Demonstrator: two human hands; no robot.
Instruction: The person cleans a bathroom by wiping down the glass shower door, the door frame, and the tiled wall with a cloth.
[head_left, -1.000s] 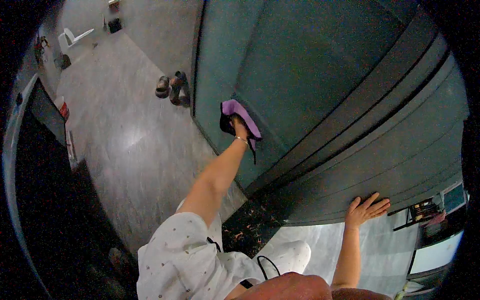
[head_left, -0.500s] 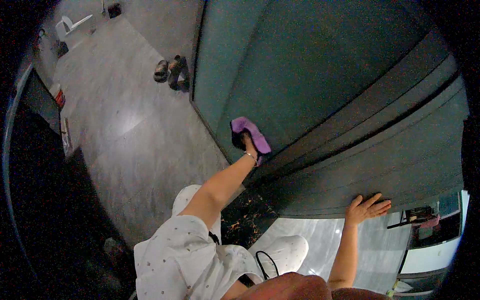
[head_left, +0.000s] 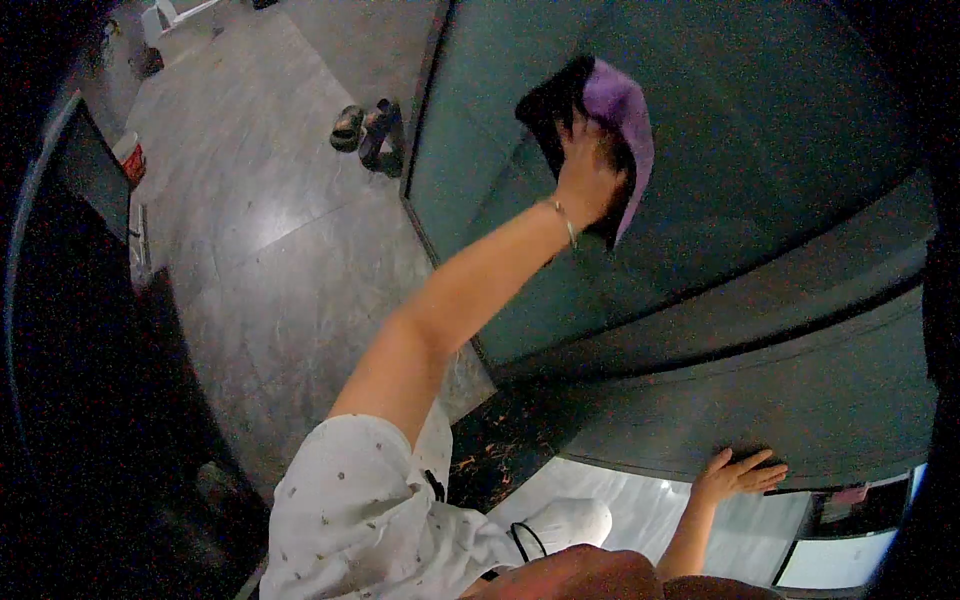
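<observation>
- The biggest thing on my feed is one dark green panel [head_left: 760, 110], my landmark for everything else.
- One grey panel [head_left: 760, 400] lies below it, past curved dark seams.
- To the dark green panel's left I see the pale grey floor [head_left: 270, 230].
- One patterned white sleeve [head_left: 345, 500] shows below and left of the panel; the bare left arm reaches up from it, slightly bent at the elbow.
- I count one cloth [head_left: 632, 120], over the panel's face: purple along one side, black on the other, its edges uneven and blurred. I cannot tell how much of it touches the panel.
- The left hand [head_left: 592, 175] is on the cloth's black side, some fingers apart; blur keeps me from telling whether they close on it.
- The right hand [head_left: 735, 477], below the panel, rests on the grey panel's lower edge, fingers spread, gripping nothing.
- Two dark shoe-like things [head_left: 346, 128] sit just left of the panel's edge.
- One thin bracelet [head_left: 566, 222] rings the left wrist, over the panel.
</observation>
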